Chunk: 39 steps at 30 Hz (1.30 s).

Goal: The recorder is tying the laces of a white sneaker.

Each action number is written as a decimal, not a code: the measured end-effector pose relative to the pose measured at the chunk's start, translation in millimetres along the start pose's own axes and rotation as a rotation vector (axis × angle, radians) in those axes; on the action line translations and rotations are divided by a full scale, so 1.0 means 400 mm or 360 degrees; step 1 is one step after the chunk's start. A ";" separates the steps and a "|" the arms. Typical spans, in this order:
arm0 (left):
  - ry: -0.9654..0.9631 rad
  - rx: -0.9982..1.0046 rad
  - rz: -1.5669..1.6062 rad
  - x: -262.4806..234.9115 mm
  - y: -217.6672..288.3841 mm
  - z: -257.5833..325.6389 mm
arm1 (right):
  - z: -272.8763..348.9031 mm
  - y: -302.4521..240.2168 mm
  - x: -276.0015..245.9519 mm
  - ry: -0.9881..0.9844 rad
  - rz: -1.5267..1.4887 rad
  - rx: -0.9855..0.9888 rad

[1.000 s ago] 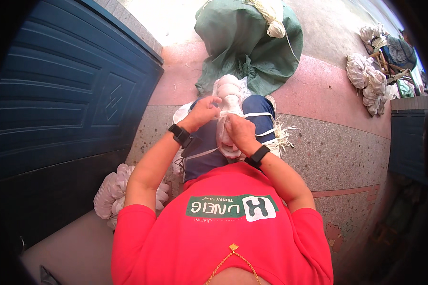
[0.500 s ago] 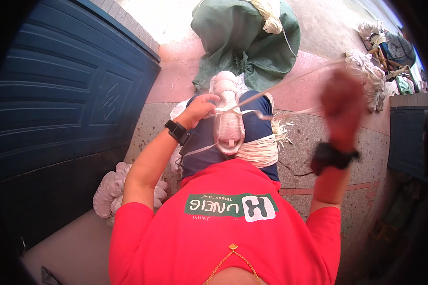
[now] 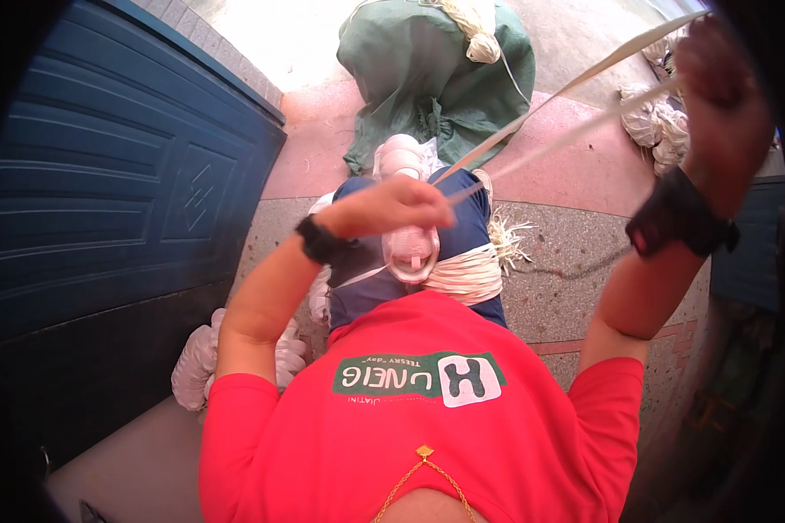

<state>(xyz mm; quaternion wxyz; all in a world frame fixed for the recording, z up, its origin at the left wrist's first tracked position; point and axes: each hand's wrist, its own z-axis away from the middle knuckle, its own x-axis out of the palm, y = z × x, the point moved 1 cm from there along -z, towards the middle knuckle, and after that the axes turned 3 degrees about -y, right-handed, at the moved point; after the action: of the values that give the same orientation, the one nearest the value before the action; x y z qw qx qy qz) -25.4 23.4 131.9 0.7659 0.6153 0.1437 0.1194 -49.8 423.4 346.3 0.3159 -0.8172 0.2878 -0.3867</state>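
A pale pink mesh shoe upper (image 3: 408, 247) lies across my thighs, with rounded pink pieces at its far end. My left hand (image 3: 401, 206) is over its middle and hides part of it; the slightly blurred fingers are closed at a cream strip (image 3: 532, 122). Two lengths of this strip stretch up to my right hand (image 3: 715, 74), raised at the far right and closed on them. A thin white end crosses my left thigh beside the upper. On my right thigh rests a bundle of cream strips (image 3: 467, 275) with frayed ends.
Beyond my knees stands a large green sack (image 3: 436, 70) with a hank of cream strips (image 3: 478, 39) on top. White bundles (image 3: 654, 122) lie at the far right. By my left side is a pale rolled bundle (image 3: 196, 357), next to a blue panelled door (image 3: 131, 166).
My right hand has risen outward to the far right, drawing the strip longer and tighter. My left hand has shifted right, across the shoe upper.
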 end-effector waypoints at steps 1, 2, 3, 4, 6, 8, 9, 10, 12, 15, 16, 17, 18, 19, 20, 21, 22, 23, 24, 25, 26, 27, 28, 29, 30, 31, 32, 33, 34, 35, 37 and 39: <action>0.0183 0.0116 0.0248 -0.056 -0.014 0.046 | 0.026 -0.002 -0.090 0.0142 0.0109 -0.0006; 0.0537 0.0120 0.0289 -0.113 -0.011 0.109 | 0.083 0.006 -0.159 0.0345 0.0239 -0.0013; 0.0902 0.0123 0.0314 -0.168 -0.005 0.180 | 0.150 0.007 -0.218 0.0573 0.0367 -0.0016; 0.1192 0.0250 0.0817 -0.281 -0.080 0.291 | 0.208 0.006 -0.267 0.0781 0.0484 -0.0011; 0.1617 0.0538 0.1196 -0.458 -0.183 0.565 | 0.343 0.024 -0.351 0.1164 0.0707 0.0067; 0.1984 0.0598 0.1292 -0.542 -0.239 0.815 | 0.434 0.102 -0.388 0.1357 0.0869 0.0266; 0.2117 0.0486 0.1244 -0.544 -0.265 0.843 | 0.467 0.164 -0.383 0.1380 0.0961 0.0407; 0.2250 0.0367 0.1191 -0.541 -0.281 0.872 | 0.485 0.244 -0.353 0.1344 0.1038 0.0567; 0.2218 0.0022 0.1086 -0.496 -0.327 0.777 | 0.503 0.422 -0.260 0.1184 0.1183 0.0910; 0.1625 -0.0403 0.0592 -0.354 -0.391 0.533 | 0.527 0.679 -0.083 0.0659 0.1296 0.1322; 0.1418 -0.0497 0.0472 -0.296 -0.391 0.449 | 0.537 0.754 -0.032 0.0512 0.1378 0.1371; 0.1204 -0.0606 0.0374 -0.231 -0.378 0.365 | 0.543 0.815 0.010 0.0408 0.1480 0.1376; 0.1065 -0.0618 0.0241 -0.159 -0.351 0.284 | 0.540 0.861 0.039 0.0302 0.1642 0.1398; 0.0982 -0.0579 0.0230 -0.098 -0.343 0.233 | 0.536 0.896 0.054 0.0226 0.1826 0.1351; 0.0891 -0.0536 0.0218 -0.052 -0.344 0.190 | 0.535 0.929 0.070 0.0167 0.2017 0.1303; 0.0902 -0.0589 0.0097 -0.018 -0.362 0.162 | 0.533 0.955 0.075 0.0151 0.2231 0.1184; 0.0901 -0.0610 -0.0025 0.002 -0.364 0.142 | 0.531 0.970 0.081 0.0146 0.2448 0.1064; 0.0903 -0.0633 -0.0149 0.021 -0.366 0.123 | 0.530 0.984 0.085 0.0157 0.2490 0.1062; 0.0904 -0.0626 -0.0276 0.033 -0.348 0.113 | 0.529 0.994 0.089 0.0172 0.2533 0.1061; 0.0905 -0.0618 -0.0403 0.043 -0.336 0.107 | 0.530 0.999 0.089 0.0187 0.2575 0.1061; 0.1024 -0.0503 -0.0472 0.054 -0.353 0.106 | 0.532 1.000 0.086 0.0162 0.2572 0.1032; 0.1052 -0.0483 -0.0536 0.060 -0.359 0.109 | 0.532 1.005 0.085 0.0137 0.2565 0.1002; 0.1080 -0.0464 -0.0601 0.064 -0.365 0.113 | 0.533 1.009 0.082 0.0111 0.2558 0.0971; 0.1108 -0.0444 -0.0667 0.067 -0.371 0.116 | 0.534 1.010 0.077 0.0091 0.2534 0.0979; 0.1131 -0.0415 -0.0862 0.067 -0.378 0.121 | 0.528 1.010 0.074 0.0067 0.2506 0.0983; 0.1150 -0.0386 -0.1057 0.069 -0.386 0.125 | 0.524 1.011 0.075 0.0042 0.2479 0.0987; 0.1166 -0.0356 -0.1253 0.072 -0.393 0.128 | 0.521 1.013 0.079 0.0018 0.2505 0.0975; 0.1187 -0.0299 -0.1300 0.073 -0.397 0.128 | 0.519 1.011 0.085 -0.0005 0.2532 0.0962; 0.1206 -0.0242 -0.1346 0.072 -0.401 0.123 | 0.515 1.012 0.090 -0.0029 0.2559 0.0948; 0.1225 -0.0185 -0.1393 0.074 -0.405 0.119 | 0.511 1.019 0.092 -0.0113 0.2623 0.0856; 0.1257 -0.0234 -0.1429 0.079 -0.408 0.106 | 0.508 1.030 0.090 -0.0275 0.2753 0.0673; 0.1259 -0.0277 -0.1429 0.081 -0.409 0.101 | 0.514 1.028 0.085 -0.0239 0.2735 0.0626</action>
<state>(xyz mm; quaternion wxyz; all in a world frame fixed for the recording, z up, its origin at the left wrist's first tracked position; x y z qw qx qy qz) 20.4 -36.8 -22.3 0.6773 0.3385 0.6530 0.0156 42.7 198.5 -45.4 0.6502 -0.2727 0.7091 -0.0034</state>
